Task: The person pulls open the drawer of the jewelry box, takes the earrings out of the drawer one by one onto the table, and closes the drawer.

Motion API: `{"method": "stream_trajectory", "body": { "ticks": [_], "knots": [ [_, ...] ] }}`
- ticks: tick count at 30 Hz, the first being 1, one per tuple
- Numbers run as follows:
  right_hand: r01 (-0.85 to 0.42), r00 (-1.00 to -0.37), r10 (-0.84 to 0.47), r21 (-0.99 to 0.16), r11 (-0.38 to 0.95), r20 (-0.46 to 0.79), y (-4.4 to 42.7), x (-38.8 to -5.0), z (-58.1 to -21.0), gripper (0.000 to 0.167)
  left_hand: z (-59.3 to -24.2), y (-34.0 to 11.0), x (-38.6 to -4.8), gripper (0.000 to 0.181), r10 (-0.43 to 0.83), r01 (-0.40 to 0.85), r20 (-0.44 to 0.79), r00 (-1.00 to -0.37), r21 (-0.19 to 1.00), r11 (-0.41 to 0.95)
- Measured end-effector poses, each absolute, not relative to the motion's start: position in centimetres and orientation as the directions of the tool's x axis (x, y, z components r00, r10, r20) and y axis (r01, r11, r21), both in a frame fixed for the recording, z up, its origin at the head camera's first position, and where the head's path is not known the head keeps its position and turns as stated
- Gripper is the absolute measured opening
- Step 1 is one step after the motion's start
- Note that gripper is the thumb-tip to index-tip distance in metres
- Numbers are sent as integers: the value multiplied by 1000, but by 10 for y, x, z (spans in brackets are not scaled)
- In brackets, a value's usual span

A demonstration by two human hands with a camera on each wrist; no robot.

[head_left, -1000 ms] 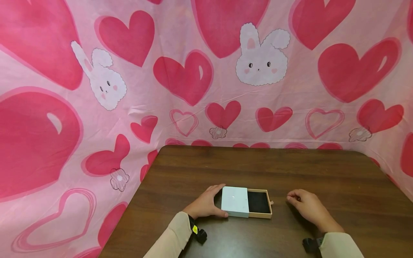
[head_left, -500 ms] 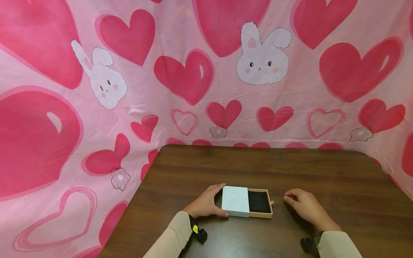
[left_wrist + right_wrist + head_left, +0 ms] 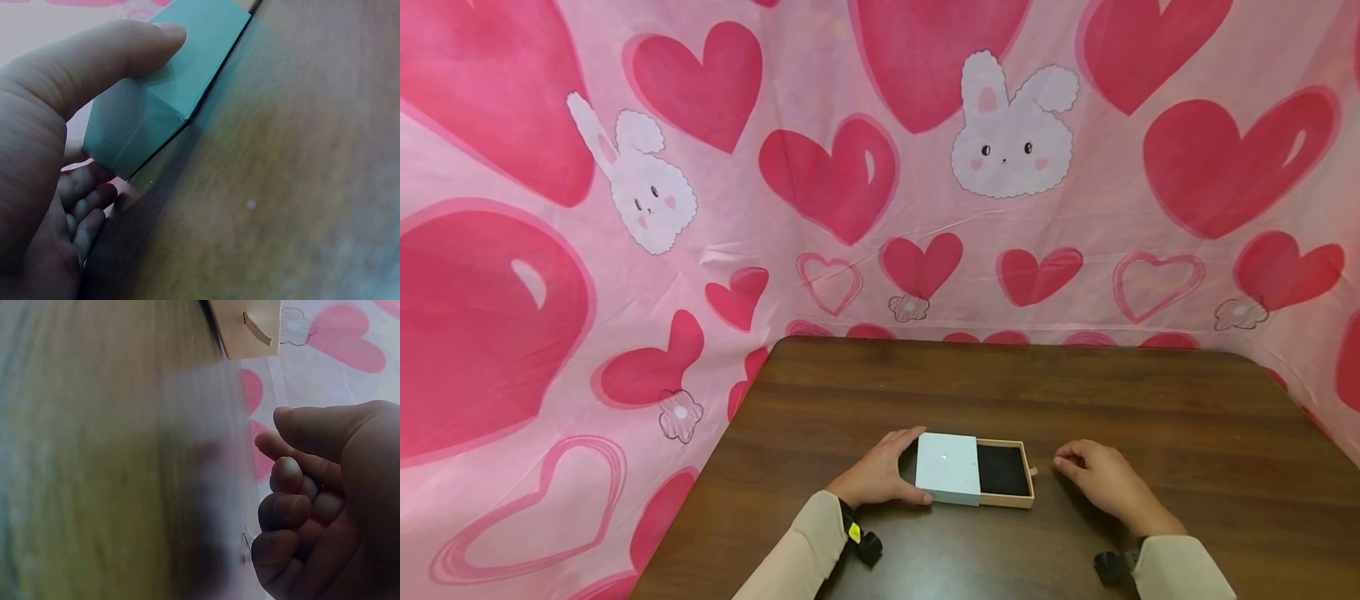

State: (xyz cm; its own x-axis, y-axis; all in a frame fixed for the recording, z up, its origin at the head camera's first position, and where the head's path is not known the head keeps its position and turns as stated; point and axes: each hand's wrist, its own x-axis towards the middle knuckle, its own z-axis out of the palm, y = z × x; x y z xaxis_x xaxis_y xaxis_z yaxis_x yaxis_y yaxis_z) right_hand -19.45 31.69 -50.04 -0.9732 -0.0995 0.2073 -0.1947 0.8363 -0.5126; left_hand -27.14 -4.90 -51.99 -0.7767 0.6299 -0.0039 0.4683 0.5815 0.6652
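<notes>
A white slide-out box (image 3: 947, 468) lies flat on the brown table. Its tan drawer (image 3: 1006, 502) sticks partly out to the right, showing a black lining (image 3: 1002, 470). My left hand (image 3: 877, 475) grips the white sleeve from its left end, thumb (image 3: 144, 53) on the near side and fingers toward the far side. From the drawer's right face a small ribbon tab (image 3: 257, 329) juts out. Just right of that tab, apart from it, is my right hand (image 3: 1105, 479). Its fingers are loosely curled, thumb near the index finger, with nothing held.
The wood-grain table (image 3: 865, 392) ends at a rounded far edge. Behind and to the left hangs a pink cloth (image 3: 925, 208) printed with hearts and rabbits. Each wrist carries a small black camera, such as the left one (image 3: 869, 548).
My right hand has moved slightly left, closer to the drawer's tab. The left hand and the box hold their place, and the drawer stays pulled out as far as before.
</notes>
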Motion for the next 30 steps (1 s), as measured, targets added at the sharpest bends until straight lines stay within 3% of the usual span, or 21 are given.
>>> {"method": "stream_trajectory", "body": {
  "ticks": [30],
  "knots": [
    [-195, -981, -152, -528, 827, 123, 305, -201, -506, 4, -520, -49, -271, 108, 625, 459, -9, -781, 670, 583]
  ]
}}
